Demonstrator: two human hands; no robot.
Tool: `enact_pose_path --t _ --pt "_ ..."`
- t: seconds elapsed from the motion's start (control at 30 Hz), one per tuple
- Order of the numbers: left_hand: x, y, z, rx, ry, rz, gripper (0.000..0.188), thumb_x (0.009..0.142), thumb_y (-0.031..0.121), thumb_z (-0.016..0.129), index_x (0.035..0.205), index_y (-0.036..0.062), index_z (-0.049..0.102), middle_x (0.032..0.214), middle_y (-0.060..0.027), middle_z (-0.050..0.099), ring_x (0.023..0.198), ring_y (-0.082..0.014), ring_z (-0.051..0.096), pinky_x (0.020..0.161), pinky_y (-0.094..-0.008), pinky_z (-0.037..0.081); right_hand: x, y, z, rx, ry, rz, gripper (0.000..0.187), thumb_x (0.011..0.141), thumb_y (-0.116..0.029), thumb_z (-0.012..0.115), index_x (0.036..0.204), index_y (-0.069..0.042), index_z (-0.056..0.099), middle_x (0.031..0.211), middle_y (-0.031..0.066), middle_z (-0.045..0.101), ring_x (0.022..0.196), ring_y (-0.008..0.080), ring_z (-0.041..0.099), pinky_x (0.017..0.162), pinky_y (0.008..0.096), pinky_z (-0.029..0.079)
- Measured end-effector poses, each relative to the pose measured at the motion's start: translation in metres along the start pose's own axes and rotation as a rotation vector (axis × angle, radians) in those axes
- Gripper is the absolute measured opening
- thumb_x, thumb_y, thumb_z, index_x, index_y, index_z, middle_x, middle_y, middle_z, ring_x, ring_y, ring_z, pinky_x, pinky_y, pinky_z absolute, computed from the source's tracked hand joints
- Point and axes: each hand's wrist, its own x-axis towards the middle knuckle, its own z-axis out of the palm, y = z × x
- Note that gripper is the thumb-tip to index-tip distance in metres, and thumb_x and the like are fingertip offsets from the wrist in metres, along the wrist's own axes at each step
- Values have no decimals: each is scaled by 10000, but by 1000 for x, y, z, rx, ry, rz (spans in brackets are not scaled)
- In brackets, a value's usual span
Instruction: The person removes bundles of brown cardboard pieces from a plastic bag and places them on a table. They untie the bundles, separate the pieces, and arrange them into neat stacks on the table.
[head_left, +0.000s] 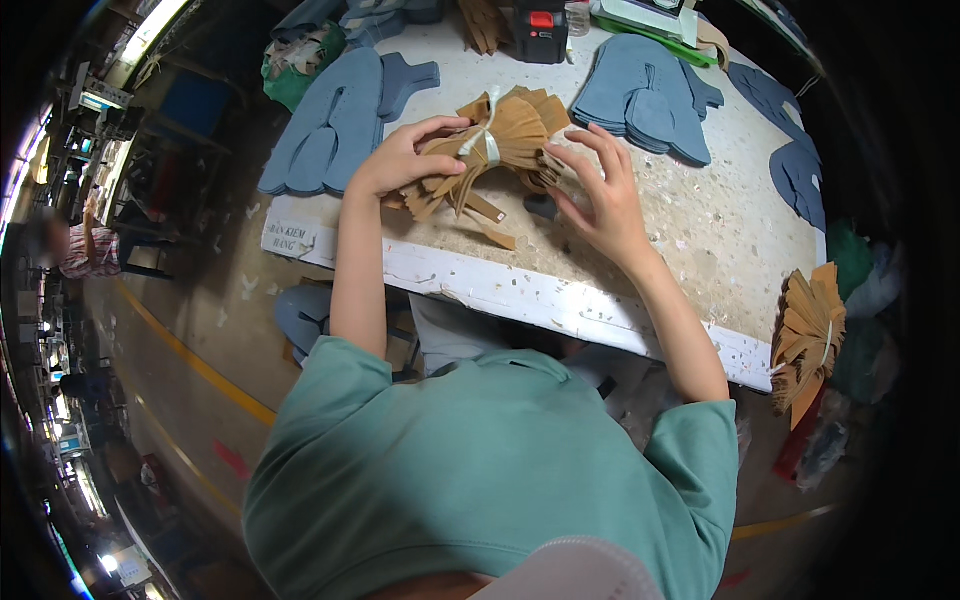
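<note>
**Bundle Position, Hand Grip and Visible Markings**

A brown bundle (520,130) of thin layered pieces, bound at its middle by a white tie (485,148), is located on the white worktable (690,240), between the two hands. The left hand (408,160) grips the bundle's left side, thumb across the front and fingers behind. The right hand (603,190) is at the right side, thumb and fingers parted wide; fingertip contact cannot be determined.

Markings: two lines of dark capital lettering (291,238) appear at the left end of the table's front edge. A brown strip (486,208) below the bundle carries a small white label (500,216), too small to read. A black device (540,38) with a red part bears pale marks, likewise unreadable.
</note>
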Motion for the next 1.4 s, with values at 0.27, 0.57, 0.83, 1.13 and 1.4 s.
enact_pose_path --t 0.27,0.57,0.83,1.13,1.4 --pt "4 -19 -10 -122 -49 49 593 795 187 712 1319 7 500 1250 -98 573 1161 -171 522 1007 -288 392 33 -20 13 -63 -68 -141 782 649 -127 789 1358 -247 482 1354 40 464 1351 330 334 1028 462 350" --pt "-1 -26 5 -314 105 3 801 956 652 131 1326 54 515 1282 -109 559 1211 -222 498 1071 -325 336 61 -21 34 85 -217 -246 530 625 -131 792 1122 -166 612 1274 37 515 1375 288 331 1036 475 330" --pt "-2 -16 22 185 189 132 472 941 384 569 1288 65 552 1200 -138 630 1131 -213 577 984 -318 405 45 -1 33 678 -206 62 400 689 -63 684 1083 -47 613 1188 83 601 1338 310 396 1085 435 341" --pt "0 -25 23 59 167 69 480 962 398 509 1291 49 540 1153 -120 633 1068 -175 578 942 -280 411 49 12 32 1473 -213 497 400 751 -20 692 1138 -66 598 1255 70 581 1313 232 430 1096 372 365" --pt "-12 10 38 581 -18 92 782 778 404 631 1436 76 365 1393 -171 454 1296 -310 421 1112 -430 255 13 -18 13 -13 -79 -280 463 632 -168 759 1061 -99 599 1135 87 571 1049 285 550 809 385 446"
